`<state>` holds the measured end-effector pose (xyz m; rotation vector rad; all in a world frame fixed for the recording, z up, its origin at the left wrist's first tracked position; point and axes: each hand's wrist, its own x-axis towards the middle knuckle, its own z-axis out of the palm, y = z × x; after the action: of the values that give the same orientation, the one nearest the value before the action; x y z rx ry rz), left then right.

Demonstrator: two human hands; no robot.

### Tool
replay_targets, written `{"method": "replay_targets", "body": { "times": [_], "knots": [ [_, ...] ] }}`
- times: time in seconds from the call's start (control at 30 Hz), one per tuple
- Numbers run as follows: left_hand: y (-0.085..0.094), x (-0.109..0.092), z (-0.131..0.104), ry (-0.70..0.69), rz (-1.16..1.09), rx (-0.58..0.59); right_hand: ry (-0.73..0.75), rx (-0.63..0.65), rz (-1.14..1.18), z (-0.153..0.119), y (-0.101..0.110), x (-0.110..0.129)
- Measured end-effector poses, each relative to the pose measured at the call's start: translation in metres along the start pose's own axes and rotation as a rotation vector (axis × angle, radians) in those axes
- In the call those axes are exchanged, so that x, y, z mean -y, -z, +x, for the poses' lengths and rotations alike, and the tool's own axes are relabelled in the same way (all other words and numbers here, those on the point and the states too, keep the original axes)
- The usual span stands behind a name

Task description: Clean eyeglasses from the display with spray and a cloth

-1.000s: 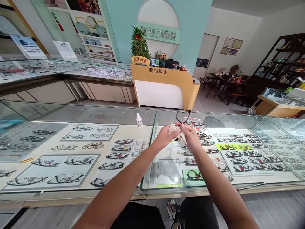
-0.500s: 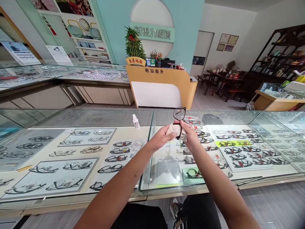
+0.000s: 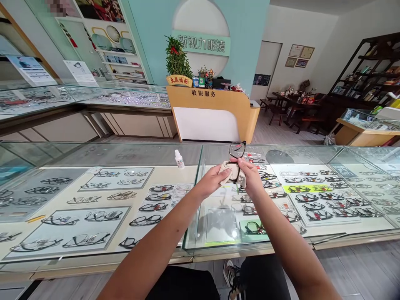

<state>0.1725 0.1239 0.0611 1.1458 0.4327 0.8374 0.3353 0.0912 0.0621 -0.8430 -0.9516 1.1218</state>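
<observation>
Above the glass counter, a pair of black-framed eyeglasses [image 3: 237,149] is held on end between my two hands, one lens upward. My left hand [image 3: 211,181] is closed on a cream cleaning cloth [image 3: 225,166] wrapped about the lower lens, the thumb pressing on it. My right hand [image 3: 249,173] pinches the frame near the bridge, with a printed corner of the cloth hanging beside its fingers. To the left, a small white bottle [image 3: 179,159] stands upright on the counter top.
Beneath the glass of the display counter [image 3: 200,166] lie several rows of eyeglasses, some on a white tray [image 3: 108,225]. Beyond it stands a wooden cashier desk [image 3: 250,118] with a potted plant [image 3: 177,58]. Another glass case [image 3: 125,96] runs along the left.
The glasses have turned slightly, so the upper lens shows a little wider. My left thumb has shifted on the cloth over the lower lens. Both hands keep their grip.
</observation>
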Motion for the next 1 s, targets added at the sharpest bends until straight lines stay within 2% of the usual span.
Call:
{"method": "replay_targets", "body": {
  "times": [0.1, 0.27, 0.4, 0.5, 0.67, 0.8, 0.9, 1.0],
  "knots": [
    [-0.003, -0.005, -0.004, -0.013, 0.093, 0.021, -0.023, -0.017, 0.013, 0.0, 0.0, 0.002],
    [-0.009, -0.003, -0.002, -0.078, 0.19, -0.116, -0.023, -0.053, 0.054, 0.0, -0.004, 0.001],
    [-0.01, -0.002, -0.001, -0.139, 0.241, -0.17, 0.016, -0.042, 0.028, -0.001, -0.004, 0.002],
    [-0.009, 0.0, -0.001, -0.16, 0.278, -0.194, 0.029, -0.033, 0.009, -0.001, -0.003, 0.003],
    [-0.002, 0.01, 0.004, -0.172, 0.345, -0.299, 0.077, -0.032, -0.018, 0.002, -0.003, -0.002],
    [0.004, 0.016, 0.009, -0.159, 0.28, -0.283, 0.082, -0.079, 0.005, 0.005, 0.001, 0.0],
    [0.009, 0.01, 0.01, -0.166, 0.198, -0.402, 0.155, -0.158, -0.02, 0.007, 0.01, 0.01],
    [0.014, -0.002, 0.009, -0.131, 0.065, -0.517, 0.323, -0.227, -0.174, 0.007, 0.02, 0.023]
  ]
}}
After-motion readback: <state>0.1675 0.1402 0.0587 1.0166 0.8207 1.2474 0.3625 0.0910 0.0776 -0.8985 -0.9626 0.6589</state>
